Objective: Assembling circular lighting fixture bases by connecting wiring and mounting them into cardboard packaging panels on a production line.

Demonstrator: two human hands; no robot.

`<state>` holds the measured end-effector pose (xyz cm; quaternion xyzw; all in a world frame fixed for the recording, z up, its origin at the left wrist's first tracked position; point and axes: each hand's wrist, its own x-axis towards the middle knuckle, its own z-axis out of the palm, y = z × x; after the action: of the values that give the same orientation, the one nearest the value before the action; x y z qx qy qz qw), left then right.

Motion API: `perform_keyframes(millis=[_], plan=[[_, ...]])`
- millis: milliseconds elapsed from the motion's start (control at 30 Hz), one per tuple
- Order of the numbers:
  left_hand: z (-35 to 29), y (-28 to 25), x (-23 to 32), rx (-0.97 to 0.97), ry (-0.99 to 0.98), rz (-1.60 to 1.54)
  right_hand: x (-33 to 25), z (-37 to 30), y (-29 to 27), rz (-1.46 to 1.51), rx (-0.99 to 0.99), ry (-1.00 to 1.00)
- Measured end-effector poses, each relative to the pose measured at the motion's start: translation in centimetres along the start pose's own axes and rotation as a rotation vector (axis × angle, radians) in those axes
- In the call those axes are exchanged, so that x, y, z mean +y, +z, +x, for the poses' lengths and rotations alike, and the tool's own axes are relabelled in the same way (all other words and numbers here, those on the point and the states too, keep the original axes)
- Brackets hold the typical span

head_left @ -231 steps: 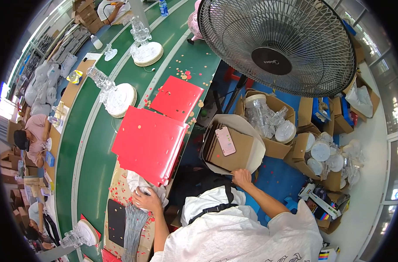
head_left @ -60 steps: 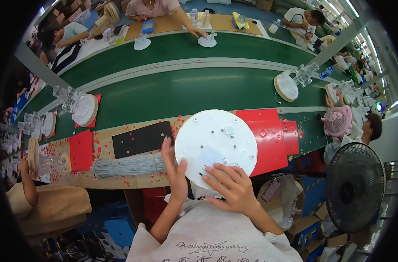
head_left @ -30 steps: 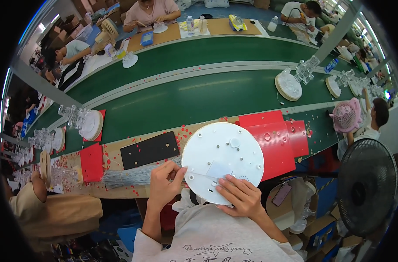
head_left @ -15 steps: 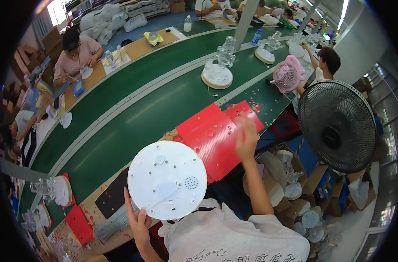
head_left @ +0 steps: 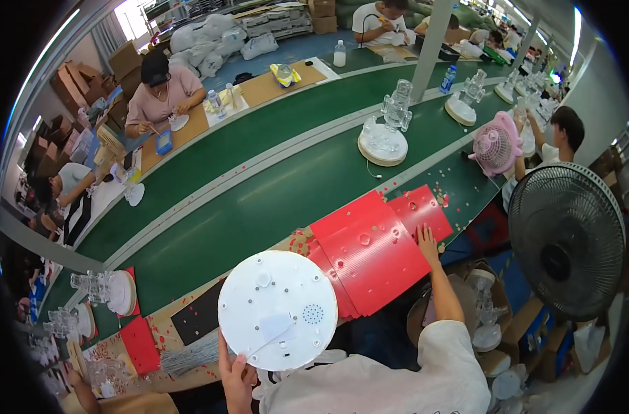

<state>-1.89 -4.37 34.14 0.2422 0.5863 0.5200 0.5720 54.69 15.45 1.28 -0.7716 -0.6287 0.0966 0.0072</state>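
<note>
The round white disc (head_left: 276,303) — smooth, with a circle of tiny holes (head_left: 313,314) — is gripped at its lower-left rim by the left hand (head_left: 236,376), over the counter's (head_left: 162,331) near side. The right hand (head_left: 428,243) is held unclenched, fingers outstretched, at the flat, glossy red sheets (head_left: 373,252).
</note>
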Motion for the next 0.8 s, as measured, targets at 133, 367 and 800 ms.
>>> perform_keyframes(millis=[133,367,800], plan=[[2.1,0.2,0.6,-0.128,-0.058,-0.113,9.9,-0.9,0.1,-0.500,0.350,-0.296],[1.1,1.0,1.6,-0.046,0.016,0.035,-2.7,-1.0,-16.3,-0.114,0.487,-0.228],[1.5,2.2,-0.2,-0.129,0.110,-0.006,-23.0,-18.3,-28.5,1.747,0.610,0.048]])
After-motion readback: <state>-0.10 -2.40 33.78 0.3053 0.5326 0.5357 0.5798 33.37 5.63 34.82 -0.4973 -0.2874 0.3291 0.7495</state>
